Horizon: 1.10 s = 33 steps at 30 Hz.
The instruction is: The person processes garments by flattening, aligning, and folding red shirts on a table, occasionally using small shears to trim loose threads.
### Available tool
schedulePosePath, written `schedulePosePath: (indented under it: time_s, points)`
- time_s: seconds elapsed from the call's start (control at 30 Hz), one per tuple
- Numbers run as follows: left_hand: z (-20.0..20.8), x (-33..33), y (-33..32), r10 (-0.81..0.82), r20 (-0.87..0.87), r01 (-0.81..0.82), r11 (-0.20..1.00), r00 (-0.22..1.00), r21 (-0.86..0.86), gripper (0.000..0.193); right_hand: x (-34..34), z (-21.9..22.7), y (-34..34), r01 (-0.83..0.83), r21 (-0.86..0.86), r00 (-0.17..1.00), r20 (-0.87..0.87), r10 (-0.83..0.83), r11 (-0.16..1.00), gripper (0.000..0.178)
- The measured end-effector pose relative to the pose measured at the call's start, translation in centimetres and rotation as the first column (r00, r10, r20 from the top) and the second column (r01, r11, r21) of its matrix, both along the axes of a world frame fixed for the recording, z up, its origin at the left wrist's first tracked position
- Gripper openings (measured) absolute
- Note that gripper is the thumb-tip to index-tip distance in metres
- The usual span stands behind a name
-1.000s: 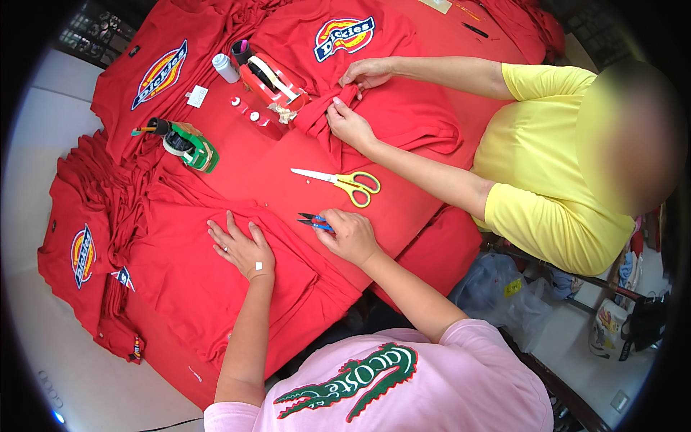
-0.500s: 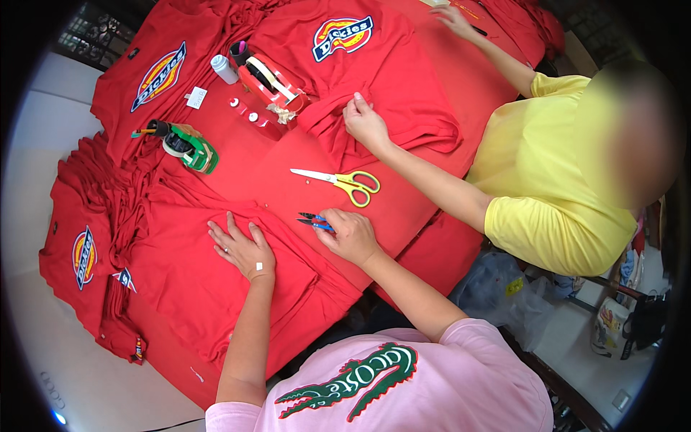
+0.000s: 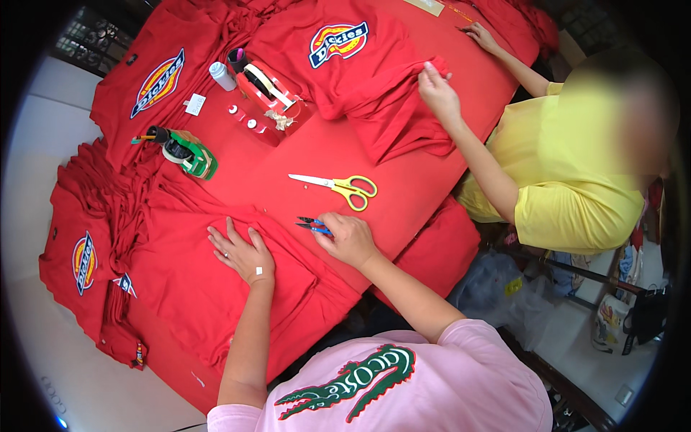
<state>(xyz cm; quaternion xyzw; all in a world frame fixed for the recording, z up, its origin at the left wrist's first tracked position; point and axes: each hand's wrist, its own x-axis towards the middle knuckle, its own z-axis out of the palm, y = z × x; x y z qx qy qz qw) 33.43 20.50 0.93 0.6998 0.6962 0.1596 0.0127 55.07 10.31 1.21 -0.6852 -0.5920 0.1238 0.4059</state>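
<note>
My left hand point(image 3: 242, 248) lies flat with fingers spread on a red T-shirt point(image 3: 180, 266), a small white sticker near its wrist. My right hand point(image 3: 348, 240) grips blue-handled thread snips point(image 3: 317, 227), their dark blades pointing left above the red tabletop. Just beyond this hand lies a pair of yellow-handled scissors point(image 3: 350, 190), its blades toward the left. Part of the snips' handle is hidden by my fingers.
A co-worker in yellow point(image 3: 568, 180) at the right handles another printed red T-shirt point(image 3: 360, 86). A green tape dispenser point(image 3: 194, 157), a red tape dispenser point(image 3: 273, 93), a white bottle point(image 3: 222, 76) and small red bottles point(image 3: 252, 124) stand on the table. Stacked red shirts point(image 3: 83, 216) line the left edge.
The co-worker's nearer hand has moved right and away from me, drawing the red T-shirt's edge along. Their other hand has shifted slightly. My hands stay nearly in place.
</note>
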Motion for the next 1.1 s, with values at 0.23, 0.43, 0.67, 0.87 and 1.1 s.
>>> schedulePosePath:
  time_s: [0.23, 0.43, 0.67, 0.87, 1.1]
  points:
    - [-0.2, -0.2, 0.0, -0.004, -0.003, 0.004, 1.000, 1.000, 0.005, 0.061, -0.3, 0.2, 0.1, 0.010, -0.005, 1.000, 0.003, -0.010, 1.000, 0.020]
    - [0.0, -0.1, -0.1, -0.009, -0.017, 0.009, 1.000, 1.000, 0.016, 0.061, -0.4, 0.2, 0.0, 0.009, 0.002, 1.000, 0.017, -0.009, 1.000, 0.021]
    - [0.3, 0.0, -0.3, -0.012, 0.039, 0.011, 1.000, 0.999, 0.022, 0.065, -0.5, -0.1, -0.3, 0.048, -0.010, 0.997, 0.065, -0.047, 0.999, 0.023]
    - [0.4, -1.3, -0.6, -0.078, 0.036, 0.078, 0.997, 0.996, -0.005, 0.070, -1.1, -0.8, 0.5, 0.047, -0.001, 0.984, 0.173, -0.047, 0.999, 0.023]
    - [2.2, -14.5, -6.6, -0.517, -0.062, 0.497, 0.844, 0.854, -0.201, 0.078, -1.4, -1.7, 0.6, 0.079, -0.039, 0.971, 0.229, -0.068, 0.996, 0.023]
